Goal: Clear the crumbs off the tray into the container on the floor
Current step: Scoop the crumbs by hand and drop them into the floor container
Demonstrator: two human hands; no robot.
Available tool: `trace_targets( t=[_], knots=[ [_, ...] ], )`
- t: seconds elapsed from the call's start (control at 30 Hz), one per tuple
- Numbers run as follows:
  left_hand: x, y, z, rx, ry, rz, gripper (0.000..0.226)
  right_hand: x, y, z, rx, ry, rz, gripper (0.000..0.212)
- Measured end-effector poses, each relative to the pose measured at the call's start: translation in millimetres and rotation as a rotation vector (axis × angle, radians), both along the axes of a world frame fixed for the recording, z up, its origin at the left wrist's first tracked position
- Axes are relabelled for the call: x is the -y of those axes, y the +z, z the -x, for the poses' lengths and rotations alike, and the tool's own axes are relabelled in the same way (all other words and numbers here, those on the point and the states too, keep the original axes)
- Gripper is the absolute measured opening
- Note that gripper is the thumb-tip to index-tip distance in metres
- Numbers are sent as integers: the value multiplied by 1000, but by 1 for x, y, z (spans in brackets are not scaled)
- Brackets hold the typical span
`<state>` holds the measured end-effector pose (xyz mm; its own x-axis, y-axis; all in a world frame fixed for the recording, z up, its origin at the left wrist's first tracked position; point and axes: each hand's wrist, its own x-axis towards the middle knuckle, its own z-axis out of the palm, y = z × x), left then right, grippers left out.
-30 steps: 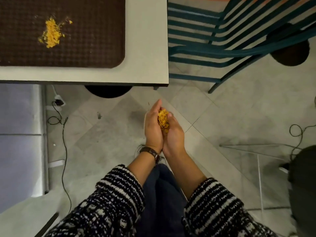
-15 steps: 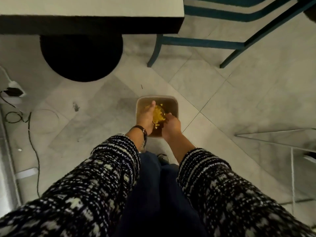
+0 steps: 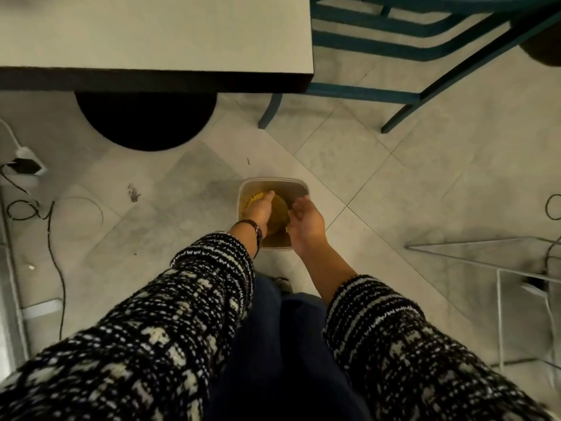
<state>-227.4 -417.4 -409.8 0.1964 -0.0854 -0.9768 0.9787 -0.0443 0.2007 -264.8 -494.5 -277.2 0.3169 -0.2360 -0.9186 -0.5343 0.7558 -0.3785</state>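
Below both grips, on the floor tiles, sits the container (image 3: 274, 179), a clear square tub with a brownish inside. Yellow crumbs (image 3: 254, 197) lie heaped in it, just beneath your left grip (image 3: 261, 209). That grip reaches down into the tub with fingers straight; its palm faces away, so you cannot check whether bits cling there. Your right grip (image 3: 306, 221) hangs over the tub's near right corner, fingers loosely spread, holding nothing. The two grips stand apart. I judge you are at the dumping step, with the load in the tub. Next, brush off both palms over the tub, then turn to the tabletop (image 3: 151, 31) beyond your grips. The tray is out of view, so what remains on it cannot be told.
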Motion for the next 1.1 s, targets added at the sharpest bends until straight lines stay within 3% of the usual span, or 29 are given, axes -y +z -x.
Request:
trace_targets(
  t=[0.1,0.33,0.47,0.57,0.73,0.83,0.93,1.0,1.1],
  knots=[
    [4,128,6,87,69,13,48,4,31,10,79,-83,-12,47],
    [18,255,34,-60,383,234,55,7,119,18,186,-232,-71,51],
    [21,249,41,18,445,177,54,-5,121,18,249,-135,4,50],
    [20,223,39,35,422,96,53,-14,95,22,251,95,42,46],
    [12,162,18,-64,410,-43,92,-18,43,43,185,629,164,59],
    [8,146,8,-60,420,-59,84,-7,21,42,130,658,206,70],
    [-1,123,9,-83,354,8,96,0,27,37,109,715,227,62],
    [-6,136,9,-85,283,60,85,1,51,32,129,770,260,58],
    [-18,228,4,65,221,154,46,8,119,22,195,879,353,47]
  ],
)
